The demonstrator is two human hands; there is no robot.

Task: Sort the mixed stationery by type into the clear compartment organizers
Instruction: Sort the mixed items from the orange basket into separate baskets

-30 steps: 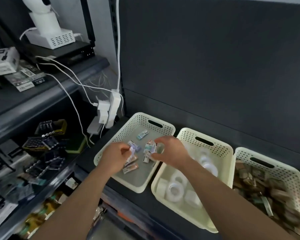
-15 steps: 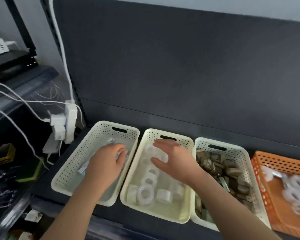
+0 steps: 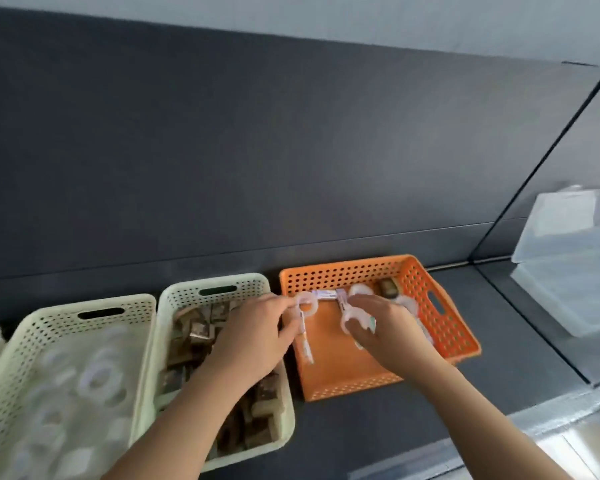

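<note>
Both my hands are over the orange perforated plastic basket, which stands on the dark shelf to the right of the two cream ones. My left hand pinches a clear round tape roll at the fingertips. A slim white paper-wrapped packet hangs below it, with its long axis running from far to near; the picture is blurred there, so I cannot tell if the same fingers hold it or if it only lies under them. My right hand has its fingers curled around a second clear tape roll, lifted a little above the orange floor. At the far wall of this basket I see more mixed things, among them a small brown wrapped packet. The place for the rolls, I judge, is the cream perforated basket with clear tape rolls, and this is the relation that matters: it lies well to the left of both hands, beyond the cream perforated basket of brown packets, which stands between. My left hand is the nearer one, so it should cross over first, and the right hand has the longer way across the brown packets.
</note>
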